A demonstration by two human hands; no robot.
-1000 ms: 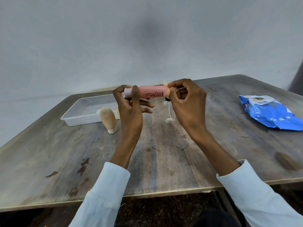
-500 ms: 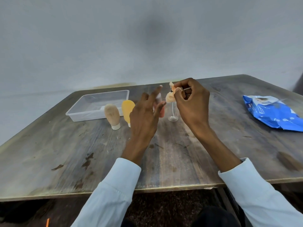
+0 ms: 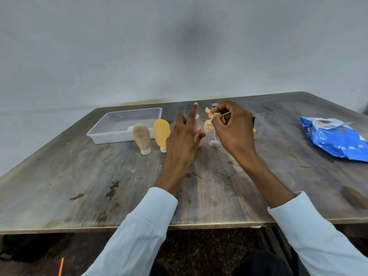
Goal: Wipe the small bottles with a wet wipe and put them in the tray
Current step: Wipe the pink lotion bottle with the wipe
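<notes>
Now pink bottle upright on table, left hand fingers spread beside it, right hand still pinching wipe.

Scuffed wooden table, grey wall, perhaps a clear stemmed stand

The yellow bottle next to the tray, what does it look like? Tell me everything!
The yellow bottle is a flat, rounded squeeze tube of matte, soft-looking plastic. It stands upside down on its small white cap, wide end up, on the wooden table. It sits just in front of the clear tray, between the tan bottle and the left hand. Nothing grips it; only the table plainly touches it.
</notes>
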